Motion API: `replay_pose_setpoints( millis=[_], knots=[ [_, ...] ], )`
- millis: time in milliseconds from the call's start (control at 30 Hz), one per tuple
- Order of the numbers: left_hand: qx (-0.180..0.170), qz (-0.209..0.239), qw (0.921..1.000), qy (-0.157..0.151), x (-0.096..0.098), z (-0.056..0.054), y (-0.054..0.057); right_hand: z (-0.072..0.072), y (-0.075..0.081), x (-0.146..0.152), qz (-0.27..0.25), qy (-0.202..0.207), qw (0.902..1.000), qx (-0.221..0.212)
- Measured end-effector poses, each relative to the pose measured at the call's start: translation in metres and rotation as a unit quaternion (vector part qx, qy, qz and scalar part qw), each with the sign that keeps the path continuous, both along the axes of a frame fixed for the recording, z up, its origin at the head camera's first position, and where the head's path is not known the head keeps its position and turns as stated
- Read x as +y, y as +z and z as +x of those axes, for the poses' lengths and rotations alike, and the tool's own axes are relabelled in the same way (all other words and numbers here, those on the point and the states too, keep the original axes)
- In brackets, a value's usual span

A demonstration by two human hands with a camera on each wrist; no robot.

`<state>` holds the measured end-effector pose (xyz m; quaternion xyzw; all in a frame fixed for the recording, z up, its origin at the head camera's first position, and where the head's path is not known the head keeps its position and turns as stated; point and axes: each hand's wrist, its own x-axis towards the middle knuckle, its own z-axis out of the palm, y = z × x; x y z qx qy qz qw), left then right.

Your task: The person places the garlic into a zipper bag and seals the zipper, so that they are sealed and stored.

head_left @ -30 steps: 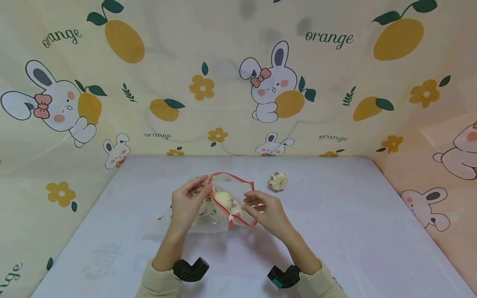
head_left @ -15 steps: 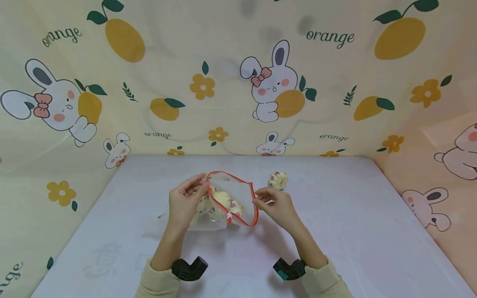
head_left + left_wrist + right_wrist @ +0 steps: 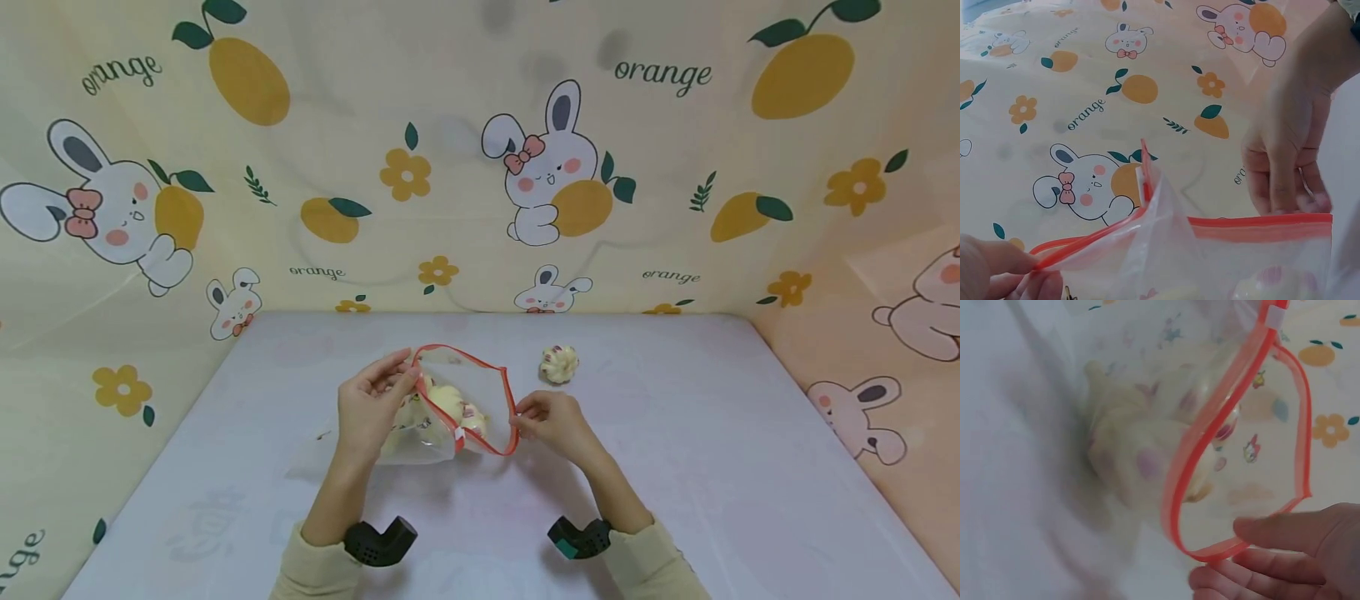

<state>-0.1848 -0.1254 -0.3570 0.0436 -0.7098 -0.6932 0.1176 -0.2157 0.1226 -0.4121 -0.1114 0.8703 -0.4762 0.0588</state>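
A clear zip bag (image 3: 420, 454) with a red zip edge lies on its side, its mouth spread toward the right. Through its film show several pale yellow lumpy pieces (image 3: 447, 402) with pink-purple spots. My left hand (image 3: 367, 408) pinches the mouth's left side; the left wrist view shows thumb and fingers on the red strip. At the right side my right hand (image 3: 558, 425) pinches the red rim, thumb inside the mouth and fingers outside in the right wrist view. A white zip slider (image 3: 1275, 317) sits on the strip. Another ridged pale yellow piece (image 3: 559, 365) lies behind my right hand.
The white tabletop (image 3: 712, 467) spreads around the bag. Behind and beside it stands a cream backdrop (image 3: 450, 75) printed with rabbits and oranges. Black wrist cameras are strapped to both wrists.
My right hand has moved from over the bag's mouth to its right side, then a little lower, and now pinches the rim. My left hand has shifted slightly left, keeping its pinch.
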Motion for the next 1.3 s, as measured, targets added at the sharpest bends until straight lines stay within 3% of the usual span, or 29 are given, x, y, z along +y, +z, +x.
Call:
replay_pose_setpoints(
  millis=[133, 367, 600, 767, 1000, 1300],
  knots=[
    [-0.001, -0.003, 1.0, 0.006, -0.002, 0.0, 0.001, 0.0, -0.002, -0.002, -0.018, 0.022, 0.9995, -0.013],
    [0.008, -0.005, 0.9999, 0.007, -0.005, 0.004, 0.006, -0.004, 0.008, -0.004, -0.048, 0.013, 0.9986, 0.016],
    [0.008, -0.021, 0.9997, -0.006, -0.012, 0.01, 0.014, -0.016, 0.029, -0.004, -0.058, 0.025, 0.9974, 0.035],
    [0.025, -0.015, 0.9995, -0.009, -0.016, 0.012, 0.018, -0.03, 0.034, -0.003, -0.072, 0.029, 0.9966, 0.027],
    [0.033, 0.055, 0.9979, -0.008, -0.015, 0.007, 0.014, -0.044, 0.03, -0.001, -0.108, 0.016, 0.9933, -0.038],
    [0.044, 0.138, 0.9894, 0.016, -0.007, 0.0, 0.007, -0.05, 0.023, 0.005, -0.105, 0.026, 0.992, -0.066]
  ],
)
